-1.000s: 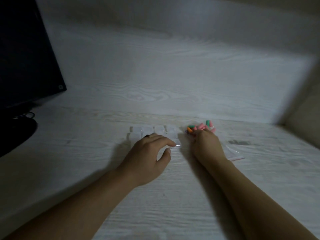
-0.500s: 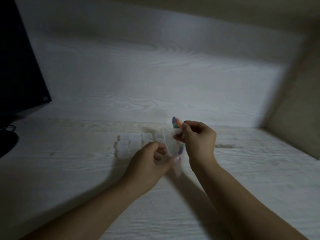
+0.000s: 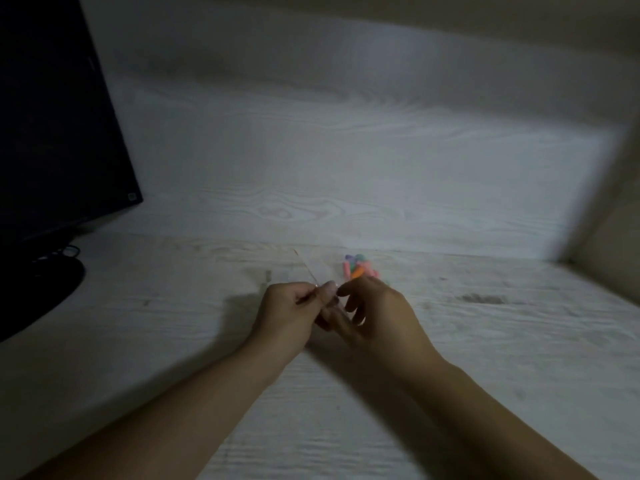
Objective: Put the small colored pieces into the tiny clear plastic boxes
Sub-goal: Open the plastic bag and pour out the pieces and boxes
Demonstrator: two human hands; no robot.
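A small pile of colored pieces point(image 3: 358, 268), pink, orange, green and purple, lies on the white wood-grain table point(image 3: 485, 341) just beyond my right fingertips. My left hand point(image 3: 291, 313) pinches a thin clear plastic bag point(image 3: 308, 268) between thumb and fingers, and the bag's edge slants up and to the left. My right hand point(image 3: 374, 313) hovers beside it with fingers apart; its index tip is close to my left thumb and nothing shows in its grip. The tiny clear boxes cannot be made out in the blur around my left hand.
A dark monitor point(image 3: 52, 116) stands at the left, with its round black base point(image 3: 38, 289) and a cable on the table. A white wood-grain back panel point(image 3: 346, 150) rises behind the table, and a beige side wall point(image 3: 609, 220) closes the right.
Half a second ago both hands held the bag up with colored pieces at its top. Now the pieces lie on the table and only my left hand grips the bag.
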